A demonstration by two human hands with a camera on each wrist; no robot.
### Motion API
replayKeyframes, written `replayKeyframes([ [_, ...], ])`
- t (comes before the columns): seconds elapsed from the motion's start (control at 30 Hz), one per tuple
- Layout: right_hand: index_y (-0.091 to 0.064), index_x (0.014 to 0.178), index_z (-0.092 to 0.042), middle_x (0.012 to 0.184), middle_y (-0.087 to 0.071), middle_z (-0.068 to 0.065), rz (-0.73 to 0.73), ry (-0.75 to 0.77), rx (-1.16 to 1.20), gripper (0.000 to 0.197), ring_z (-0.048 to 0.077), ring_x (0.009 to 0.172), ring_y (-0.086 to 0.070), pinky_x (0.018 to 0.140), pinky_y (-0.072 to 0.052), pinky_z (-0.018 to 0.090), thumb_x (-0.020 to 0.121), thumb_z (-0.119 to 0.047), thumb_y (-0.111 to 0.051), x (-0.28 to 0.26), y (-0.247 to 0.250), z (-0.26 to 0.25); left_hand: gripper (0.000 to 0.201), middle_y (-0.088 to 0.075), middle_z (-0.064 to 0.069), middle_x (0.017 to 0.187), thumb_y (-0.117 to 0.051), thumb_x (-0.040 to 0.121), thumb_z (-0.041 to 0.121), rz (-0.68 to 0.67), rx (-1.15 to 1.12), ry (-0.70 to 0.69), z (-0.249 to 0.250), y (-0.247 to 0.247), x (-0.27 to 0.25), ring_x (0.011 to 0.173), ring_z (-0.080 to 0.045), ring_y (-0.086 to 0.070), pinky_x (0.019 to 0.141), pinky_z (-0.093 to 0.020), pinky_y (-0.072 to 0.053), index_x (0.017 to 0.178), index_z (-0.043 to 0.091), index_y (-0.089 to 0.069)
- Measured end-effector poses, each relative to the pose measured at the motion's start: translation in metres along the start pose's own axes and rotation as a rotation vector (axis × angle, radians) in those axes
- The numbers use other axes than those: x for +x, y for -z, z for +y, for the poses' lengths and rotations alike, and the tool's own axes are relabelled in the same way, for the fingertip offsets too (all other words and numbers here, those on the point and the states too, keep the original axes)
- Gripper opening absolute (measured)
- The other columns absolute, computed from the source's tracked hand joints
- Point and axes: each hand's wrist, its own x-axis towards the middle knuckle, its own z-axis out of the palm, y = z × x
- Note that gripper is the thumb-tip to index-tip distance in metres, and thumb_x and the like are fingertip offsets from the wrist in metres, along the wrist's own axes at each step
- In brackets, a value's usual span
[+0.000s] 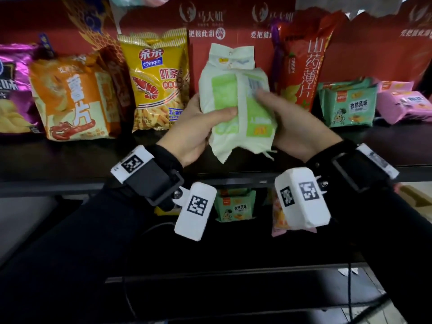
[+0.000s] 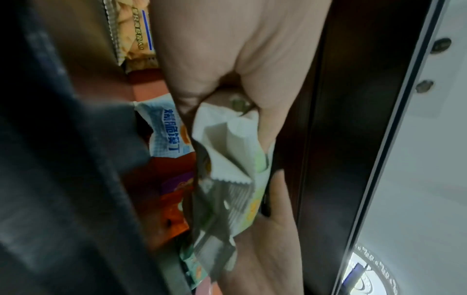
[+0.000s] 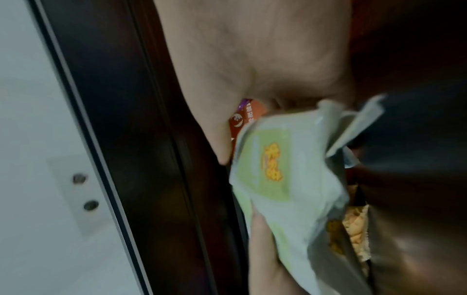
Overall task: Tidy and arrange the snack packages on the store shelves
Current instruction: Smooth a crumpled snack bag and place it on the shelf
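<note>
- A pale green and white snack package was held in front of the upper shelf, clear of its surface, with the back seam and barcode turned toward the person.
- The left hand was clamped on the package's left edge, the thumb laid across the printed back and the fingers curled behind it; the right hand gripped the right edge, its fingers wrapped over the barcode area.
- A two-handed hold was probably chosen so that the soft bag could be turned face-out before being stood up; this was judged from its reversed face only.
- An open gap in the row lay directly behind the package, between the yellow shrimp-stick bag and the red yam-chip bag; it was taken to be the likely slot.
- In the wrist views the crimped lower seam was seen hanging loose below the grip, though the blur left the exact finger positions hard to confirm.
- To the left, an orange chip bag and a purple bag were leaned back in the row.
- To the right, small green packs and pink packs were set lower on the shelf.
- The tall red bag was tilted toward the gap, so it might be brushed on insertion.
- More packs were visible on the lower shelf, partly hidden by the wrist cameras.
</note>
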Motion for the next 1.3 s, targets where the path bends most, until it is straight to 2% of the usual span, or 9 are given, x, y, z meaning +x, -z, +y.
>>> replayKeyframes([
  [0.1,-0.055,0.127,-0.006,0.117,-0.068,0.011,0.006,0.071,-0.03,0.037,0.022,0.102,-0.068,0.079,-0.058,0.032,0.091,-0.011,-0.058,-0.002,-0.005,0.006,0.074,-0.061,-0.014,0.129,-0.068,0.079,-0.004,-0.009,0.024,-0.021,0.001,0.002,-0.002,0.114,-0.026,-0.063,0.092,-0.042,-0.054,0.143,0.009,-0.033],
  [0.27,-0.046,0.133,-0.004,0.123,-0.063,0.014,0.026,0.177,-0.082,0.049,0.024,0.107,-0.065,0.086,-0.056,0.033,0.086,0.001,-0.06,-0.006,-0.006,0.012,0.044,-0.07,-0.01,0.115,-0.067,0.081,0.0,-0.007,0.1,-0.062,0.007,0.005,-0.006,0.103,-0.023,-0.068,0.083,-0.033,-0.057,0.124,0.002,-0.057],
  [0.47,-0.037,0.139,-0.005,0.13,-0.058,0.018,-0.053,0.204,-0.113,0.068,0.029,0.115,-0.06,0.094,-0.052,0.038,0.078,0.012,-0.061,-0.011,-0.009,0.002,0.067,-0.063,-0.018,0.125,-0.071,0.073,-0.005,-0.018,0.113,-0.124,0.006,0.007,-0.008,0.113,-0.031,-0.063,0.095,-0.042,-0.053,0.135,-0.001,-0.045],
  [0.6,-0.038,0.137,0.0,0.13,-0.055,0.023,-0.019,0.25,-0.129,0.073,0.032,0.115,-0.059,0.093,-0.053,0.038,0.07,0.02,-0.061,-0.013,-0.012,0.004,0.074,-0.062,-0.008,0.128,-0.08,0.068,0.008,-0.049,0.187,-0.192,0.012,0.01,-0.009,0.113,-0.021,-0.064,0.088,-0.034,-0.055,0.132,0.016,-0.044],
  [0.87,-0.04,0.135,-0.012,0.133,-0.054,0.016,-0.07,0.318,-0.154,0.083,0.029,0.119,-0.057,0.095,-0.051,0.041,0.06,0.002,-0.072,-0.02,-0.011,0.001,0.05,-0.067,-0.003,0.115,-0.077,0.075,0.009,-0.013,0.205,-0.321,0.016,0.009,-0.016,0.106,-0.017,-0.066,0.086,-0.032,-0.054,0.119,0.014,-0.053],
  [1.07,-0.055,0.103,-0.013,0.103,-0.066,0.003,0.044,0.479,-0.199,0.056,0.014,0.099,-0.064,0.08,-0.055,0.029,0.055,0.004,-0.077,-0.018,-0.008,0.006,0.102,-0.058,0.005,0.133,-0.085,0.057,0.049,-0.17,0.099,-0.111,0.028,0.002,-0.025,0.118,-0.012,-0.059,0.081,-0.027,-0.055,0.143,0.025,-0.035],
  [1.17,-0.053,0.086,-0.016,0.11,-0.06,0.008,0.041,0.594,-0.305,0.044,0.018,0.108,-0.058,0.094,-0.051,0.038,0.059,0.008,-0.079,-0.018,-0.008,0.007,0.076,-0.056,0.005,0.138,-0.049,0.08,0.071,-0.221,-0.078,0.076,0.027,-0.007,-0.029,0.123,-0.015,-0.056,0.084,-0.052,-0.055,0.144,0.032,-0.035],
  [1.23,-0.05,0.078,-0.018,0.119,-0.054,0.01,0.016,0.66,-0.415,0.038,0.025,0.119,-0.05,0.108,-0.038,0.046,0.063,0.002,-0.078,-0.019,-0.005,0.007,0.084,-0.046,-0.006,0.147,-0.031,0.078,0.075,-0.269,-0.178,0.211,0.027,-0.005,-0.029,0.138,-0.031,-0.036,0.101,-0.074,-0.026,0.147,0.027,-0.035],
  [1.3,-0.048,0.074,-0.023,0.125,-0.05,0.007,0.044,0.716,-0.605,0.033,0.03,0.131,-0.039,0.115,-0.025,0.046,0.064,-0.009,-0.076,-0.02,-0.001,0.008,0.089,-0.05,-0.016,0.142,-0.042,0.073,0.07,-0.292,-0.287,0.31,0.032,-0.001,-0.027,0.134,-0.037,-0.043,0.103,-0.065,-0.034,0.145,0.019,-0.039],
])
